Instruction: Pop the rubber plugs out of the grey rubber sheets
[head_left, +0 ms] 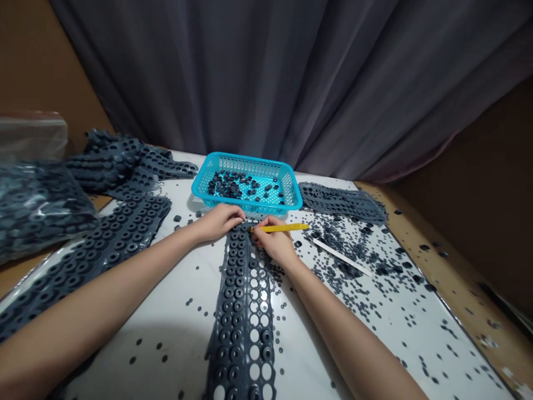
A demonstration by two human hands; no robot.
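Observation:
A dark rubber sheet of ring-shaped pieces (pixel 236 291) runs lengthwise towards me. On its right side many holes are bare, while the left rows still carry their rings. At its far end my left hand (pixel 220 222) has thumb and fingers closed together; whatever lies between them is too small to make out. My right hand (pixel 277 241) grips a slim yellow pen-shaped tool (pixel 287 227), its tip by the sheet's far end close to my left fingertips. Just beyond both hands stands a turquoise plastic basket (pixel 293 194) with loose dark rubber pieces (pixel 229 186) in it.
Small black discs (pixel 341 250) are scattered over the right of the white table (pixel 166 311), around a white strip (pixel 343 257). A punched sheet (pixel 341 201) lies behind them. More ring sheets (pixel 108 239) and a filled clear bag (pixel 37 205) are at left. A grey curtain (pixel 250 72) hangs behind.

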